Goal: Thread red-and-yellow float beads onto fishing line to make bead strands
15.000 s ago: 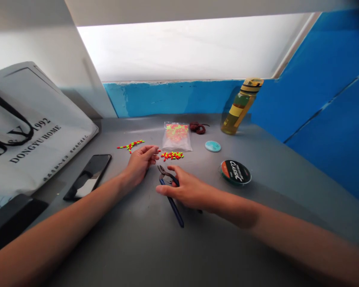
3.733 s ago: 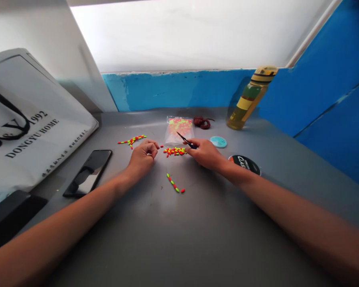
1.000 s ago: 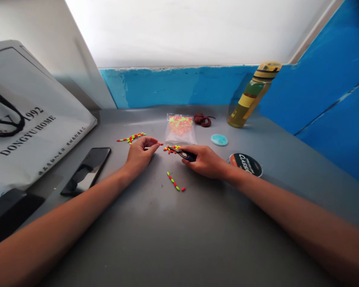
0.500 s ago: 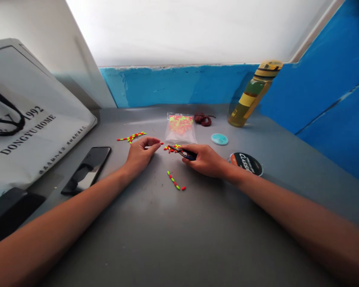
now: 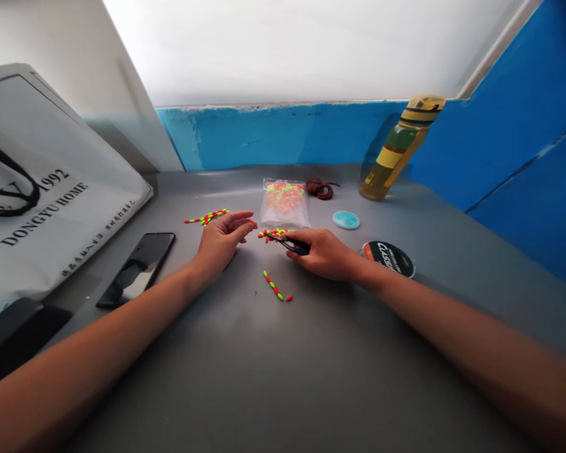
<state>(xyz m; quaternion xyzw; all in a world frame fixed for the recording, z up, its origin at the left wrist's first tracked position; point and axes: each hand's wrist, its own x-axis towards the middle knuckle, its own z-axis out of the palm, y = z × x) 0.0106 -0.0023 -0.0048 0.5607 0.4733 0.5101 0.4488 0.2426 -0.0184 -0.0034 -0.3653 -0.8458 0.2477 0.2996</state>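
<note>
My right hand (image 5: 323, 253) grips a slim dark tool (image 5: 292, 244), perhaps tweezers or fine pliers, and its pointed tip reaches into a small heap of loose orange-red and yellow-green beads (image 5: 273, 234). My left hand (image 5: 221, 240) rests on the grey table (image 5: 264, 365) with its fingers stretched toward the heap, and a tiny red bead lies by the fingertips. Behind it lies a branching row of beads (image 5: 207, 217). Another short row (image 5: 276, 286) lies below the heap. A clear plastic bag of beads (image 5: 284, 202) stands behind the hands.
A coil of dark red cord (image 5: 321, 189), a pale teal disc (image 5: 346, 219), a "Classic" line spool (image 5: 387, 258) and a tilted yellow-green bottle (image 5: 399, 151) stand on the right. A black phone (image 5: 136, 269) and a white tote bag (image 5: 42, 189) lie left.
My left fingers have straightened and slid a little toward the heap. The tool tip has stayed among the beads. The row below the heap is unmoved.
</note>
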